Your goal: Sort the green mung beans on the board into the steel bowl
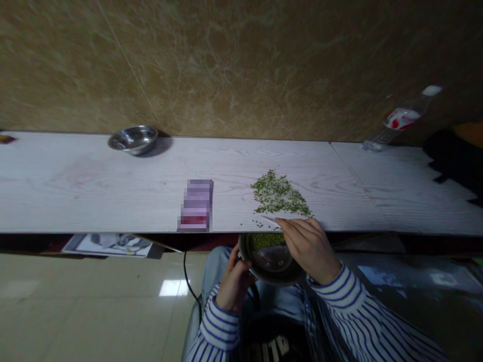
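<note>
Small green beans (277,193) lie scattered on the white wood-grain table (226,161), with a few stray ones close to its front edge. Just under that edge, a metal bowl (271,277) with more green beans inside is tilted toward the table. My left hand (237,276) grips the bowl's left rim, thumb over the lip. Above the bowl's right side, my right hand (309,246) has its fingers closed on a thin, pale, pointed strip (268,218) that reaches left over the tabletop beside the beans. What the strip is exactly cannot be made out.
A second metal bowl (134,141) stands at the back left by the wall. A blurred-out purple rectangular object (196,205) lies left of the beans. At the back right stands a clear plastic bottle (402,119), with a dark item (453,156) beside it. A cable (185,271) hangs below the table.
</note>
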The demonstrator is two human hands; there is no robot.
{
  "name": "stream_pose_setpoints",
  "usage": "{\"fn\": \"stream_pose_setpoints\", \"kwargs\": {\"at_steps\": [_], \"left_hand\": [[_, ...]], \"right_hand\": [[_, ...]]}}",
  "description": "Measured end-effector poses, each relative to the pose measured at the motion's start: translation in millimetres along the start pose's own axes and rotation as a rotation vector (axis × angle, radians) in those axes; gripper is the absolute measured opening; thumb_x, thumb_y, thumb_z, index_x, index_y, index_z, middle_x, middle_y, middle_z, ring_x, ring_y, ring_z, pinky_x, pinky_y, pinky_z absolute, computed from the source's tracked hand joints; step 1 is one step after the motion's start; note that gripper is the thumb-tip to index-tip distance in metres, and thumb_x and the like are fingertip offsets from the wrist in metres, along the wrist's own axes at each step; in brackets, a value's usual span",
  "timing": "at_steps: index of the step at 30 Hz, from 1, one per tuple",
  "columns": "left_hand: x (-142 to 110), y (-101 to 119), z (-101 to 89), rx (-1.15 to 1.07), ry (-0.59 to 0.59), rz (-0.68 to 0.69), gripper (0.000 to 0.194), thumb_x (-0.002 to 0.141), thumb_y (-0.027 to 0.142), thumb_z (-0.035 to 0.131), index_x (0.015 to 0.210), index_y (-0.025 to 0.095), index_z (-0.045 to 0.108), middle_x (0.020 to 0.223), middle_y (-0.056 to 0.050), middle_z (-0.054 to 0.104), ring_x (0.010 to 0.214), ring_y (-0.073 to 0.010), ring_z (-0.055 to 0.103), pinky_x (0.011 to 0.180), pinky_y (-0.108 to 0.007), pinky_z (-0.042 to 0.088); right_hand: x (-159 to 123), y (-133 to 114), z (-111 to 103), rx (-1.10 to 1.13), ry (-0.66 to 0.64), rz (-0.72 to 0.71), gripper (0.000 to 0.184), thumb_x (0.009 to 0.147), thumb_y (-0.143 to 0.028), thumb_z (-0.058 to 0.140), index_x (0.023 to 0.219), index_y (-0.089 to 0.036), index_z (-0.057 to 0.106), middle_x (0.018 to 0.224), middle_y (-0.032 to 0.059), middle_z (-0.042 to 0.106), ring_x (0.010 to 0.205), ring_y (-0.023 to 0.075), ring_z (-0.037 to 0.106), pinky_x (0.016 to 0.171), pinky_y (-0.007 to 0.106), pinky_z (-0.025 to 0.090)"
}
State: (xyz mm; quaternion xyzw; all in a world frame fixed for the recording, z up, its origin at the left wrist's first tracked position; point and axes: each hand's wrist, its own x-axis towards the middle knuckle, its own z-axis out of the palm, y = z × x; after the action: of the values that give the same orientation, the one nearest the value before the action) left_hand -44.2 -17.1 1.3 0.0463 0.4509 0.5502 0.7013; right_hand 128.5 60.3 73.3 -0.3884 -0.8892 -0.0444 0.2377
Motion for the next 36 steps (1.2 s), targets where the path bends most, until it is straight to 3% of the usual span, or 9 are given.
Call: {"fn": "stream_pose_setpoints", "kwargs": {"at_steps": [11, 25, 36], "left_hand": [[-1.6, 1.6, -2.3, -0.001, -0.002, 0.002, 0.065, 0.066, 0.018, 0.064, 0.129, 0.024, 0.049, 0.105, -0.007, 0.066, 0.085, -0.0212, 0.06, 0.071, -0.036, 0.049], [-2.1, 4.5, 0.2, -0.012, 0.032, 0.001, 0.073, 0.063, 0.017, 0.065, 0.133, 0.026, 0.048, 0.098, -0.004, 0.067, 0.08, -0.0193, 0.06, 0.068, -0.034, 0.048], [-1.1, 9.6, -8.0, -0.006, 0.02, 0.042, 0.056, 0.066, 0.018, 0.063, 0.121, 0.025, 0.055, 0.098, -0.004, 0.066, 0.08, -0.0185, 0.059, 0.066, -0.031, 0.047]], "right_hand": [[0.3, -2.3, -0.8, 0.023, -0.007, 0.0, 0.031, 0.091, -0.008, 0.049, 0.12, -0.014, 0.059, 0.1, 0.0074, 0.072, 0.091, 0.0185, 0.063, 0.08, 0.035, 0.039], [11.5, -5.5, 7.0, 0.063, -0.02, -0.011, 0.033, 0.091, -0.009, 0.046, 0.121, -0.016, 0.058, 0.1, 0.008, 0.072, 0.091, 0.0192, 0.063, 0.078, 0.035, 0.04], [3.7, -5.4, -2.5, 0.198, -0.087, -0.039, 0.028, 0.092, -0.009, 0.044, 0.114, -0.017, 0.06, 0.102, 0.0074, 0.071, 0.094, 0.0179, 0.063, 0.081, 0.035, 0.039]]}}
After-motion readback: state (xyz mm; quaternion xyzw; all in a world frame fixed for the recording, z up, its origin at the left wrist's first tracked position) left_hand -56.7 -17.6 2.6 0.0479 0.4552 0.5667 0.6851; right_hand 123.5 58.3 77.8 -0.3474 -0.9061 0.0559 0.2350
